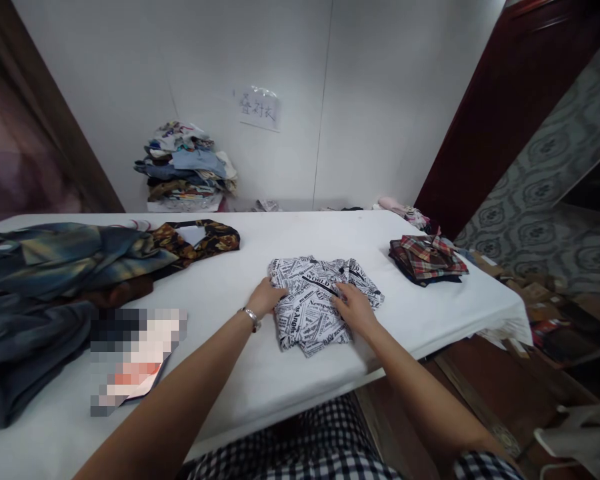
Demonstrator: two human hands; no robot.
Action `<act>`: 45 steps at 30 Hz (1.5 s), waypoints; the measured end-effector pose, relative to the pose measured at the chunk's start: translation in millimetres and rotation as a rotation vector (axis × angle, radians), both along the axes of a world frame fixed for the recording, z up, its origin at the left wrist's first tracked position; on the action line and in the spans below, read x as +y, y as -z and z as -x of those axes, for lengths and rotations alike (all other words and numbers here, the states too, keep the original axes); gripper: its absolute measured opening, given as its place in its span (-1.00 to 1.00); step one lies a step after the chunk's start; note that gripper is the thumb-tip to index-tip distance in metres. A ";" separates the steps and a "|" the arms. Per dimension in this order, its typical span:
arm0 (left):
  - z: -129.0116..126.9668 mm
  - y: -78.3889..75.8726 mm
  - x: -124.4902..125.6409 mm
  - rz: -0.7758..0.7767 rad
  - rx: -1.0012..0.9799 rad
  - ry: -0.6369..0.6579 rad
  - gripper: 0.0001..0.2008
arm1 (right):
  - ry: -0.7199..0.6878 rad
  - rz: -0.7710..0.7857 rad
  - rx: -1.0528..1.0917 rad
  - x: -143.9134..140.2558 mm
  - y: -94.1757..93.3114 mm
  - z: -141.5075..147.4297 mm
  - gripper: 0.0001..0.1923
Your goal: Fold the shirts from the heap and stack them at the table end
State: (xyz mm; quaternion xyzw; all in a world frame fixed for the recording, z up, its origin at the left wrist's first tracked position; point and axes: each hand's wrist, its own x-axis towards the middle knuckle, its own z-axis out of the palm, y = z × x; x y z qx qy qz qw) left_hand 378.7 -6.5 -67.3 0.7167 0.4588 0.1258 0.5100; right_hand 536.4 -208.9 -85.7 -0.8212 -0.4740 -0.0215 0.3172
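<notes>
White table (240, 393) with newsprint shirt (320, 301), plaid shirts (427, 258), dark clothes heap (45, 293).

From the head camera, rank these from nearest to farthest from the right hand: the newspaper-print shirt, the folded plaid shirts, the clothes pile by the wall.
1. Newspaper-print shirt: directly under the right hand, touching it.
2. Folded plaid shirts: to its right, near the table's right end.
3. Clothes pile: beyond the table's far edge, against the wall, left of centre.

Your single head camera looks forward and down, close over the white table (240, 393). It faces the far wall (380, 100).
</notes>
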 end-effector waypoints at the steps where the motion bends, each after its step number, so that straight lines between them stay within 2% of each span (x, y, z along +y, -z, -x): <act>1: -0.8 0.2 0.2 -0.008 0.009 0.001 -0.33 | 0.008 -0.001 -0.010 -10.3 -0.9 2.9 -0.60; 4: -1.1 0.2 -0.2 -0.026 0.033 -0.003 -0.28 | 0.002 -0.001 0.019 -41.2 -1.2 19.1 -0.58; 7: 3.5 -2.5 -4.9 -0.069 0.054 0.007 -0.31 | -0.132 -0.036 0.013 -62.5 1.9 45.8 -0.58; 10: 16.6 -9.1 -17.6 -0.363 0.092 0.022 -0.37 | -0.309 -0.026 -0.111 -67.5 4.5 70.0 -0.63; 12: 30.6 -13.7 -30.8 -0.585 0.073 0.069 -0.46 | -0.356 0.017 -0.219 -62.3 5.2 77.6 -0.64; 14: 47.0 -15.2 -46.5 -0.689 0.019 0.204 -0.57 | -0.360 0.056 -0.309 -52.7 5.4 78.3 -0.64; 17: 68.5 -9.1 -68.6 -0.780 0.000 0.499 -0.65 | -0.390 0.091 -0.396 -35.0 6.0 73.6 -0.61; 20: 78.4 0.1 -81.1 -0.868 0.106 0.609 -0.76 | -0.417 0.122 -0.449 -17.9 5.8 69.6 -0.60; 23: 77.5 0.4 -82.8 -0.864 0.172 0.572 -0.94 | -0.421 0.126 -0.467 -4.9 -0.1 66.4 -0.71; 28: 71.9 -12.2 -79.6 -0.850 0.108 0.422 -0.91 | -0.370 0.003 -0.452 6.9 -21.5 61.1 -0.75; 31: 70.4 -12.3 -80.3 -0.814 0.113 0.380 -0.84 | -0.364 0.028 -0.427 10.8 -27.7 58.8 -0.74; 34: 69.6 -8.2 -82.5 -0.710 0.107 0.315 -0.83 | -0.402 0.052 -0.369 9.0 -24.7 56.6 -0.74; 37: 69.5 -6.1 -84.0 -0.642 0.118 0.267 -0.89 | -0.506 -0.016 -0.295 -2.7 -17.3 55.6 -0.73; 41: 67.8 -6.7 -81.7 -0.613 0.136 0.201 -0.99 | -0.653 -0.001 -0.347 -24.7 -6.0 54.9 -0.49; 45: 62.2 -3.2 -78.6 -0.604 0.147 0.224 -0.74 | -0.600 0.050 -0.413 -30.9 3.5 50.4 -0.59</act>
